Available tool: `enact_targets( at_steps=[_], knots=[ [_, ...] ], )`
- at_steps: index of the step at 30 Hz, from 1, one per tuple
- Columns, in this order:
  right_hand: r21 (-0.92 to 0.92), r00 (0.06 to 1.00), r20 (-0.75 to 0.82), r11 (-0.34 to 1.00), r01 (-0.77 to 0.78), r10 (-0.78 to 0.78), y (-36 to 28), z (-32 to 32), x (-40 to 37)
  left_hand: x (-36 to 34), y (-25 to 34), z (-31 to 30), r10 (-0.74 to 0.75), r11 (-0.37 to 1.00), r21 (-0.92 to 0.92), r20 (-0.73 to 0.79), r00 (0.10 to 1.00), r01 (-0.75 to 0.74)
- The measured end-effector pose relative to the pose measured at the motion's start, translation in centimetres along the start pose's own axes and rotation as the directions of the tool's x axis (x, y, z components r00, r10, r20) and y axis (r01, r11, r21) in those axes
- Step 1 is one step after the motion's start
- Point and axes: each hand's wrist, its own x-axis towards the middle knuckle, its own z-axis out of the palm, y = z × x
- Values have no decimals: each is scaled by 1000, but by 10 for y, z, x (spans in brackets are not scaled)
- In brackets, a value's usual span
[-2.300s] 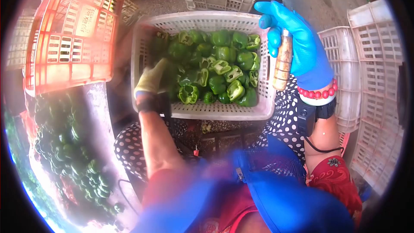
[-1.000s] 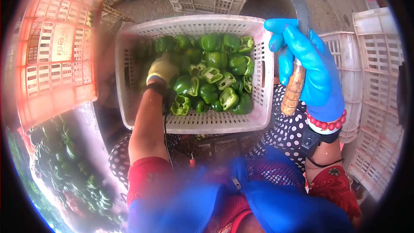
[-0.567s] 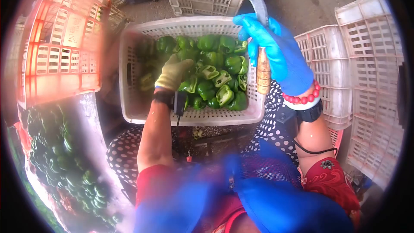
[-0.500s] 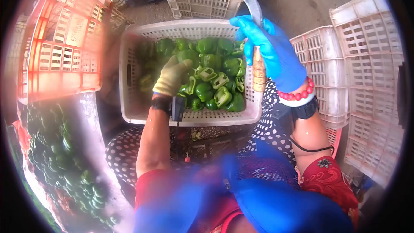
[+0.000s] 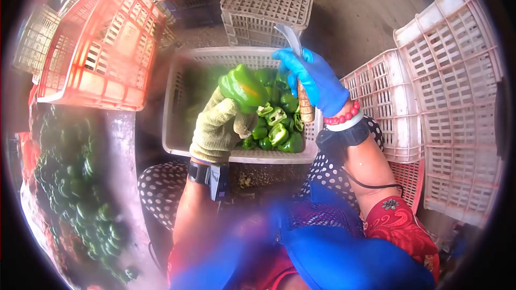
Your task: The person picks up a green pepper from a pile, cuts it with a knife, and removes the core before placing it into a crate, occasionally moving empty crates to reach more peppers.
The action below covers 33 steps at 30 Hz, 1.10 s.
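A whole green bell pepper (image 5: 243,88) with a yellowish patch is gripped by my left hand (image 5: 214,129), which wears a pale knitted glove. It is raised above a white plastic crate (image 5: 174,123). Inside that crate lie several green peppers (image 5: 278,134), some cut open with their pale insides showing. My right hand (image 5: 317,80), in a blue rubber glove, is closed around a knife (image 5: 305,102) with a wooden handle. The knife's curved metal blade points up and away, over the crate's far right corner.
A heap of green peppers (image 5: 80,182) lies at the left. An orange crate (image 5: 115,53) stands beyond it. White crates (image 5: 457,91) are stacked at the right, and an upturned grey-white crate (image 5: 269,0) sits behind the pepper crate.
My left hand was down among the peppers; now it is lifted toward me with a pepper in it. My right hand with the knife has moved slightly down and left in view.
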Motion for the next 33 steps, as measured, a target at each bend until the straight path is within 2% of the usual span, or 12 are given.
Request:
enact_targets(
  at_steps=[9, 13, 14, 16, 20, 22, 24, 26, 28, 31, 32, 33],
  knots=[
    [295, 987, 157, 952, -77, 31, 3, 5, -3, -16, 29, 30, 0, 973, 224, -209, 978, 47],
    [775, 930, 365, 569, -276, -46, 8, -7, 18, -27, 100, 35, 403, 844, 501, -357, 843, -191],
    [852, 928, 369, 420, -313, -56, 8, -10, 20, -26, 120, 75, 611, 691, 696, -417, 673, -196],
    [948, 972, 217, 219, -232, 90, 7, -5, 20, -36, 158, 80, 778, 494, 790, -214, 591, -365],
    [805, 844, 498, 256, -535, 198, 37, 15, 13, -48, 234, 82, 930, -14, 945, 132, 342, -328],
    [765, 840, 523, 356, -537, 146, 29, 29, 3, -51, 269, 92, 912, 96, 983, -149, 383, 154],
    [763, 920, 387, 539, -358, 63, 24, 28, 2, -47, 287, 52, 956, -275, 790, 167, 240, 547],
    [809, 944, 329, 510, -291, 17, 27, 14, 14, -43, 241, 62, 972, -232, 758, 157, 175, 610],
    [877, 910, 415, 273, -396, -15, 29, -7, 28, -31, 183, 37, 860, -415, 810, 200, 470, 415],
    [883, 943, 333, 352, -311, -1, 19, -23, 32, 4, 81, -23, 287, -499, 860, 46, 957, 108],
    [879, 948, 319, 374, -296, 2, 15, -24, 31, 17, 52, -39, -24, -515, 844, -185, 982, 146],
    [870, 956, 289, 406, -280, 39, 9, -22, 29, 25, 13, -63, -95, -530, 844, -159, 983, 85]
  ],
)
